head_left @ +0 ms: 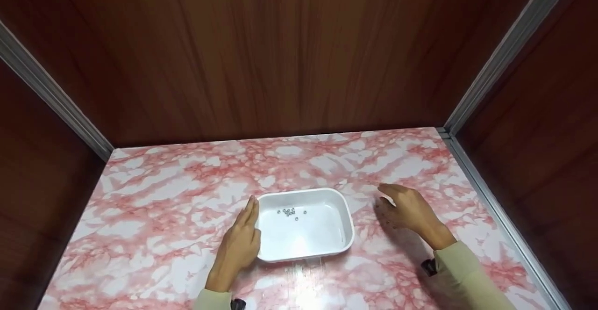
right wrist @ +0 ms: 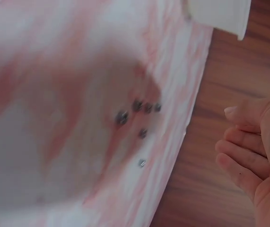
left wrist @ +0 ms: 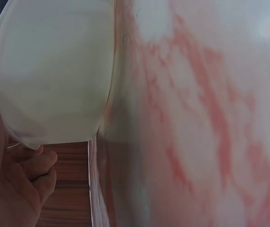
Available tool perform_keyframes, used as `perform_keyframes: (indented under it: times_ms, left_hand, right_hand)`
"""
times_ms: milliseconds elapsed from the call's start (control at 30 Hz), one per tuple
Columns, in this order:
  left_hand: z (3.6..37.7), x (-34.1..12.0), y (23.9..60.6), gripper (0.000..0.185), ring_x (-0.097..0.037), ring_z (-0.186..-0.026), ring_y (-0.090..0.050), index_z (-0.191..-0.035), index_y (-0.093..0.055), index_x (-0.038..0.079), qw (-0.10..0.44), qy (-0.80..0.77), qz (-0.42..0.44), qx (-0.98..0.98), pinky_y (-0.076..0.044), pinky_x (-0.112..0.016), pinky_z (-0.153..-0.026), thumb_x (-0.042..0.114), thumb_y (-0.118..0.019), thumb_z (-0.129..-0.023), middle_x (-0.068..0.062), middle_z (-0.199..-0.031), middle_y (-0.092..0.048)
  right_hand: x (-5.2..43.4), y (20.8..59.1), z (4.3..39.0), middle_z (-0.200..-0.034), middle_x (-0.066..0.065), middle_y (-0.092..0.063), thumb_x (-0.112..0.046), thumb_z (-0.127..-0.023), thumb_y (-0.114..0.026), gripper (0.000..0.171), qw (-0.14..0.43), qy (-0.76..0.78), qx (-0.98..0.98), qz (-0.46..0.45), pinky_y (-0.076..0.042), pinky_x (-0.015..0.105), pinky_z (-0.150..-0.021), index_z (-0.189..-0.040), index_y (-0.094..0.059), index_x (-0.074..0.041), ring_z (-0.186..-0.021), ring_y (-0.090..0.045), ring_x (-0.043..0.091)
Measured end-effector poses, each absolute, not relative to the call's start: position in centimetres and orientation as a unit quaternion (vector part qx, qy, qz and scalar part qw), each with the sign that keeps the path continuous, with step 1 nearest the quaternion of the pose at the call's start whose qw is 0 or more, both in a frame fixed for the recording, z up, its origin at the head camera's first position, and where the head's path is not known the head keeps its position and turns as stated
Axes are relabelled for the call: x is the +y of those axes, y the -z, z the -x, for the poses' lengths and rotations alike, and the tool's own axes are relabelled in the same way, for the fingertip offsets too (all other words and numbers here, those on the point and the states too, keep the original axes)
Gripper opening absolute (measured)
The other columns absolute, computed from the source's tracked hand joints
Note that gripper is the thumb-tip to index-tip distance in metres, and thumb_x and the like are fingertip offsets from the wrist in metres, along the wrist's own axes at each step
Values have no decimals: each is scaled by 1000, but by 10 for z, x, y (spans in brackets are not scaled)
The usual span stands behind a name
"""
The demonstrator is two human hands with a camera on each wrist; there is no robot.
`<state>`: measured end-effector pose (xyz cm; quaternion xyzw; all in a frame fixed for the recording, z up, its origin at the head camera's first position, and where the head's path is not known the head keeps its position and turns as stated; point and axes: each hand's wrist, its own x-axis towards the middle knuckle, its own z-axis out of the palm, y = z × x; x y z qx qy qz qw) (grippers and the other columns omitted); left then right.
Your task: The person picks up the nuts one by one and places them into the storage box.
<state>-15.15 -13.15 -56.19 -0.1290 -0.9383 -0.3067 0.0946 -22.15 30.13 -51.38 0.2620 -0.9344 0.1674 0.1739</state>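
Note:
A white rectangular tray (head_left: 303,238) stands on the table with several small shiny metal pieces (head_left: 288,212) grouped toward its far left part. My left hand (head_left: 239,240) lies along the tray's left side, its fingers extended against the wall. In the left wrist view its fingertips (left wrist: 47,161) meet the tray's corner. To the right of the tray, my right hand (head_left: 405,208) hovers over the table, fingers loosely bent and nothing held. Below it, more small metal pieces (right wrist: 137,105) lie scattered on the tabletop, partly covered by the hand in the head view.
The table (head_left: 154,235) has a red and white marbled top. Dark wood-grain panels (head_left: 280,57) enclose it at the back and both sides, with grey metal strips (head_left: 495,57) at the corners. The hand's shadow falls across the loose pieces.

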Motion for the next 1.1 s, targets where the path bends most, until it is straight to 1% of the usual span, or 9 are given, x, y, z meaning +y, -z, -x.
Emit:
perform_keyframes:
  times_ms: [233, 433, 467, 600, 700, 800, 933, 1000, 1100]
  left_hand:
    - [150, -132, 564, 60, -44, -152, -42, -160, -34, -6, 95, 307, 127, -938, -51, -53, -113, 8, -49, -104, -21, -172, -31]
    - [150, -131, 564, 59, -43, -152, -43, -160, -34, -6, 102, 303, 130, -939, -57, -48, -104, 8, -49, -104, -21, -171, -31]
    - [151, -131, 564, 59, -44, -151, -43, -160, -34, -6, 102, 304, 130, -938, -58, -48, -101, 8, -49, -104, -21, -171, -31]
    - [151, -131, 563, 59, -46, -152, -41, -160, -32, -8, 97, 311, 132, -936, -54, -51, -109, 7, -48, -105, -22, -172, -29]
    - [151, -131, 563, 59, -46, -153, -40, -160, -32, -9, 95, 316, 133, -935, -57, -45, -102, 5, -48, -105, -23, -172, -29]
    - [151, -131, 565, 58, -47, -152, -42, -158, -33, -11, 100, 320, 137, -932, -58, -36, -81, 4, -48, -104, -24, -171, -30]
    - [151, -132, 565, 58, -48, -150, -43, -158, -34, -12, 102, 327, 142, -929, -55, -28, -71, 3, -48, -103, -26, -171, -29]
    - [151, -132, 565, 59, -47, -151, -43, -159, -33, -10, 99, 322, 138, -931, -58, -31, -75, 5, -48, -104, -24, -171, -29]
    - [150, -132, 564, 60, -44, -151, -44, -161, -33, -6, 95, 311, 130, -937, -61, -39, -88, 8, -48, -105, -20, -173, -29]
  right_hand:
    - [317, 522, 222, -119, 21, -77, -7, -88, -82, 34, 179, -151, -936, -263, -64, 52, -83, -120, -75, 1, -103, -76, 39]
    - [326, 529, 224, -118, 22, -77, -9, -86, -84, 34, 196, -129, -932, -277, -65, 52, -82, -118, -75, -1, -101, -77, 39]
    - [327, 530, 224, -116, 20, -78, -9, -86, -84, 32, 196, -128, -932, -278, -65, 51, -80, -116, -75, -2, -98, -78, 38]
    - [333, 535, 225, -91, 3, -75, -6, -87, -81, 15, 169, -130, -941, -263, -61, 39, -67, -99, -72, -9, -78, -73, 19]
    - [337, 539, 225, -76, -3, -64, -6, -90, -78, 14, 144, -143, -946, -252, -53, 31, -62, -88, -66, -14, -68, -58, 8]
    - [340, 544, 224, -74, -5, -64, -9, -92, -77, 15, 128, -157, -947, -248, -51, 28, -63, -85, -66, -15, -66, -54, 4]
    - [343, 548, 224, -71, -8, -61, -8, -92, -77, 18, 106, -164, -949, -248, -50, 25, -63, -83, -64, -17, -65, -52, 0]
    - [344, 549, 224, -69, -9, -60, -8, -93, -76, 19, 99, -165, -949, -249, -49, 24, -63, -82, -63, -17, -65, -50, 1]
    - [343, 548, 226, -69, -7, -60, -7, -93, -76, 20, 94, -168, -949, -251, -48, 23, -63, -81, -63, -16, -64, -48, 1]
